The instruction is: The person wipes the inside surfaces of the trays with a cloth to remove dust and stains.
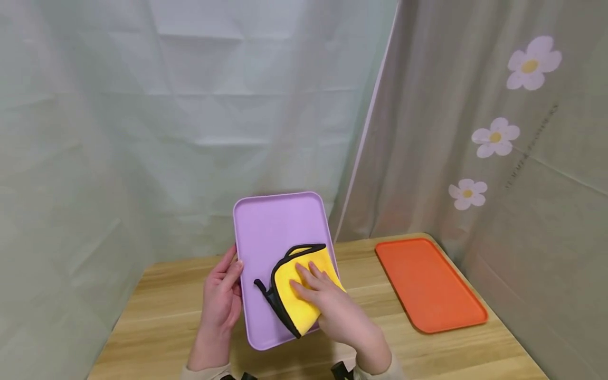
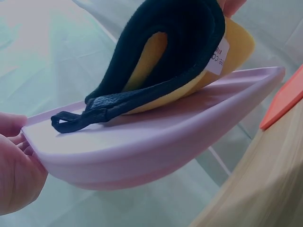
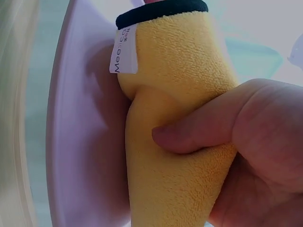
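A light purple tray (image 1: 277, 221) is held up at a tilt over the table. My left hand (image 1: 221, 295) grips its left edge, thumb on the rim and fingers behind. A folded yellow cloth (image 1: 294, 301) with black edging and a hanging loop lies against the tray's inner face. My right hand (image 1: 334, 306) holds the cloth there, fingers spread over its top. In the right wrist view the thumb presses into the plush yellow side, near a white label (image 3: 125, 49); the other fingers are hidden. The left wrist view shows the cloth's dark inner side (image 2: 184, 38) curled over.
An orange tray (image 1: 432, 285) lies flat at the right side of the wooden table (image 1: 161, 311). Pale curtains (image 1: 199, 105) hang behind and on both sides, with flower prints on the right one.
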`<state>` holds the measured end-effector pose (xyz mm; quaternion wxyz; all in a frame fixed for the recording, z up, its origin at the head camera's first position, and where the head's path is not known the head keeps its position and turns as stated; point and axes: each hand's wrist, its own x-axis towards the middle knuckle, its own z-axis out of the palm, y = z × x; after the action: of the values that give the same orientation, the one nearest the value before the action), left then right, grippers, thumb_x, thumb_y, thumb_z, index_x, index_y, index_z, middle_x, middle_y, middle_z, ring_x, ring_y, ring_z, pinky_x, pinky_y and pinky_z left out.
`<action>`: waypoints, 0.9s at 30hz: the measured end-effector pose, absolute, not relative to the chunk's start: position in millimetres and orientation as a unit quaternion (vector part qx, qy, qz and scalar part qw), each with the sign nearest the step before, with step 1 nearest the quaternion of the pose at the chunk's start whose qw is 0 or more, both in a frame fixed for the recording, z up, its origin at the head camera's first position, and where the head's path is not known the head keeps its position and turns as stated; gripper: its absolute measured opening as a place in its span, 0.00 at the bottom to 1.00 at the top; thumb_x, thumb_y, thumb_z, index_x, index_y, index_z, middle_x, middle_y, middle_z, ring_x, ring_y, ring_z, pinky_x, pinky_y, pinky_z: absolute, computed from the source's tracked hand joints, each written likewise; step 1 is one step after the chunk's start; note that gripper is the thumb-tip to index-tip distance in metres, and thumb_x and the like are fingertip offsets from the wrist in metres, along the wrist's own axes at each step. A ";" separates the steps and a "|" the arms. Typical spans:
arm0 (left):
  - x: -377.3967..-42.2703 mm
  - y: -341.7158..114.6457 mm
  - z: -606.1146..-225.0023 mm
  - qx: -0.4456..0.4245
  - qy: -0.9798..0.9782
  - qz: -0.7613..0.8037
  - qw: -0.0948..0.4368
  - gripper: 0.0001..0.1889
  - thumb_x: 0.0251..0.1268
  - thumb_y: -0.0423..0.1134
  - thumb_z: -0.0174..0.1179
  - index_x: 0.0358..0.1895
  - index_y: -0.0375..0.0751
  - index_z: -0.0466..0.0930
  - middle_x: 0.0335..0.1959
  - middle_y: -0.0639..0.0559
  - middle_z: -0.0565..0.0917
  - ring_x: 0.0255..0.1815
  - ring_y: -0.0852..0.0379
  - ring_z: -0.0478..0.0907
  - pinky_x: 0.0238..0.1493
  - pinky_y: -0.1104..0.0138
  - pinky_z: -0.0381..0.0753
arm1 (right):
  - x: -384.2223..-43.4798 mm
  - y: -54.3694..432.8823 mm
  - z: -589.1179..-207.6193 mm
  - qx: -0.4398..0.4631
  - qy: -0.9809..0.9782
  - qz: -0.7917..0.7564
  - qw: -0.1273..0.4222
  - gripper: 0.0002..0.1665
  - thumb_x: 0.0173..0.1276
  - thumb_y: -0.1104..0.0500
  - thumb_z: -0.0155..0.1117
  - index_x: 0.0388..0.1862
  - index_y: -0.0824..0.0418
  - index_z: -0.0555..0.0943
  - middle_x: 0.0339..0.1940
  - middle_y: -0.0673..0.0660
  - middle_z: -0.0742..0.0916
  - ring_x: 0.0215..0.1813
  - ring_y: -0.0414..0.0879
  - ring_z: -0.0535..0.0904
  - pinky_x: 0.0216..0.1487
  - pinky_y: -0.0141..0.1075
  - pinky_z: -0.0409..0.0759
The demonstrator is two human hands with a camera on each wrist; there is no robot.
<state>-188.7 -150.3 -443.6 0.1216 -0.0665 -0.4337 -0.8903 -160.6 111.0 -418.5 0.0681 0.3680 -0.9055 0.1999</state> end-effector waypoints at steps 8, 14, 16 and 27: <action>-187.8 -151.3 -443.2 -0.063 -0.421 -0.897 0.121 0.23 0.83 0.23 0.51 0.73 0.40 0.78 0.56 0.47 0.90 0.49 0.56 0.90 0.49 0.64 0.89 | -162.8 115.4 -417.6 0.350 -0.905 0.234 0.053 0.58 0.49 0.88 0.50 0.80 0.56 0.74 0.86 0.56 0.65 0.86 0.62 0.55 0.81 0.58 0.61; -189.8 -149.5 -443.0 -0.065 -0.428 -0.894 0.117 0.24 0.82 0.24 0.53 0.76 0.37 0.75 0.57 0.48 0.90 0.51 0.56 0.89 0.51 0.64 0.88 | -164.2 121.6 -417.0 0.350 -0.900 0.253 0.055 0.59 0.48 0.88 0.54 0.80 0.55 0.74 0.87 0.55 0.64 0.86 0.61 0.55 0.79 0.58 0.64; -190.1 -149.1 -443.3 -0.062 -0.428 -0.894 0.119 0.23 0.82 0.24 0.52 0.76 0.37 0.75 0.59 0.49 0.89 0.52 0.57 0.89 0.52 0.64 0.88 | -164.2 123.2 -417.6 0.351 -0.900 0.250 0.059 0.59 0.48 0.88 0.54 0.80 0.54 0.74 0.88 0.56 0.63 0.87 0.61 0.55 0.79 0.57 0.64; -190.6 -149.9 -441.5 -0.039 -0.423 -0.896 0.129 0.23 0.83 0.24 0.51 0.75 0.37 0.75 0.61 0.51 0.88 0.52 0.57 0.88 0.52 0.65 0.88 | -164.1 119.5 -419.8 0.333 -0.912 0.236 0.037 0.63 0.55 0.86 0.51 0.86 0.42 0.66 0.90 0.54 0.56 0.88 0.58 0.47 0.77 0.56 0.69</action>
<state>-190.6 -149.9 -441.5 0.1285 -0.0393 -0.4231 -0.8960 -164.1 119.5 -419.8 0.0372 0.3331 -0.9120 0.2364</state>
